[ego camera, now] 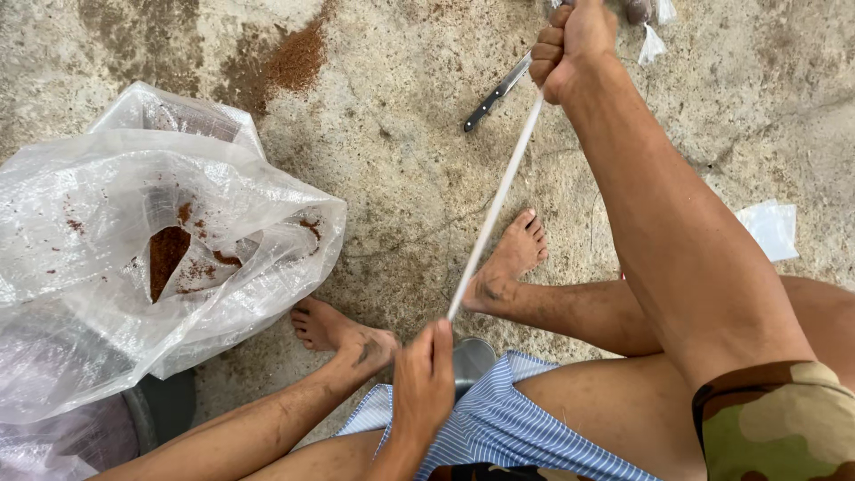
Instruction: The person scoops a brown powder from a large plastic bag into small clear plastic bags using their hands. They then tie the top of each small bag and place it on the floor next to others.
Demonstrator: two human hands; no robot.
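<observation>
Fingers of both the left hand [422, 383] and right hand [570, 43] grip a taut white strip [495, 207].

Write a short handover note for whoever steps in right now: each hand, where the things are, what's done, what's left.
Left hand: closed on the near end of a white strap, low by the lap.
Right hand: fisted on the far end, arm stretched out; the strap runs taut between both hands.
Knife: on the concrete floor beside the right hand, not held.
Big clear plastic bag: open on the left, with reddish-brown powder inside.
Done: strap pulled straight.
Left: strap looks uncut, knife not picked up.
</observation>
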